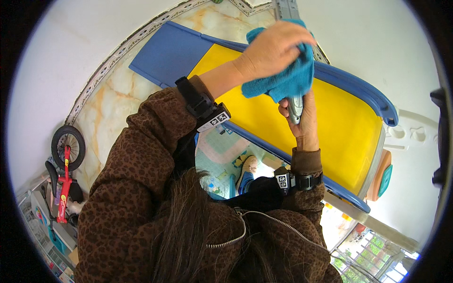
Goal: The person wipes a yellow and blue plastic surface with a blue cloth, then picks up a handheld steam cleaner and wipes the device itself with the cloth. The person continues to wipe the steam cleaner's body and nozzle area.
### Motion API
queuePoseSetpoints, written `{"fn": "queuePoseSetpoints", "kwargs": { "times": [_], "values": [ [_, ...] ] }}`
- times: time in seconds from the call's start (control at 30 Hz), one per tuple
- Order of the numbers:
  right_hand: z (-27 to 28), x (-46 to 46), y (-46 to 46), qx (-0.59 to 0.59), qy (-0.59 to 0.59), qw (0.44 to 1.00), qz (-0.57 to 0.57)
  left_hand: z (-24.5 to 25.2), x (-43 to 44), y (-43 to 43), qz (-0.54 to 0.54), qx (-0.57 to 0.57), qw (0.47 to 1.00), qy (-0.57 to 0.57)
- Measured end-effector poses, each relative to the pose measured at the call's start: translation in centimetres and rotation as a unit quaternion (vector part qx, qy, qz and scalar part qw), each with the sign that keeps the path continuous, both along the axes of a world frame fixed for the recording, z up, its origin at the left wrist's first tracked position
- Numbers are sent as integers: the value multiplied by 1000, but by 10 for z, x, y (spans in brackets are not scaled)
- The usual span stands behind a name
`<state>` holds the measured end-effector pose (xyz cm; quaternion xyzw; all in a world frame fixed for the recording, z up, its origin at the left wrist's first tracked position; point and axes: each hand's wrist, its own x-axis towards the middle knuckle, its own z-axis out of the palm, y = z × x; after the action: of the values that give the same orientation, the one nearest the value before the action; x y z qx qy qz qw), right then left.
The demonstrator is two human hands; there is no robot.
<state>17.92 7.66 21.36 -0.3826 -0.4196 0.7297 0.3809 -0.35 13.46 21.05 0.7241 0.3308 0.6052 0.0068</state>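
Note:
My left hand (274, 49) grips a teal cloth (276, 85), fingers curled over its top edge; the hand is slightly blurred. The cloth wraps part of a grey object (295, 109) with a rounded end, and it hides the object's middle. Lower down, my right hand (306, 113) holds that rounded end, its thumb and fingers on opposite sides. Above the cloth a grey ridged piece (287, 10) shows; whether it belongs to the same object I cannot tell. Beneath both hands is a children's slide with a yellow chute (339, 120) and blue rails (357, 83).
The slide's flat blue end (170, 53) lies over a marbled floor (102, 106) beside the white wall. A red balance bike (64, 184) stands at the left, near a shelf unit (49, 226). Below, a foot in a slipper (250, 164) rests on a patterned mat (219, 148).

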Motion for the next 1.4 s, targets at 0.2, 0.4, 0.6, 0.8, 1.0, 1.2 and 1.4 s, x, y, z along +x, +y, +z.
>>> {"fn": "queuePoseSetpoints", "kwargs": {
  "times": [0.2, 0.4, 0.6, 0.8, 1.0, 1.2, 1.4],
  "values": [
    [7, 0, -3, 23, -8, 998, 56, 12, -23, 16, 50, 71, 995, 50],
    [9, -8, -11, 30, -51, 994, 88, 1, -68, 33, 114, -54, 989, -73],
    [9, -10, -9, 65, -95, 992, 55, 2, -25, 6, 26, -14, 1000, 4],
    [10, -12, -11, 43, -136, 989, 50, -5, -18, 8, -18, 24, 995, 94],
    [15, -15, -17, 58, -138, 982, 115, -9, -83, 38, 195, 3, 981, 20],
    [13, -17, -16, 71, -139, 983, 92, -2, -43, 11, 76, -4, 996, 35],
    [11, -14, -15, 49, -145, 985, 77, -8, -25, 11, 10, 79, 981, 175]
  ]
}}
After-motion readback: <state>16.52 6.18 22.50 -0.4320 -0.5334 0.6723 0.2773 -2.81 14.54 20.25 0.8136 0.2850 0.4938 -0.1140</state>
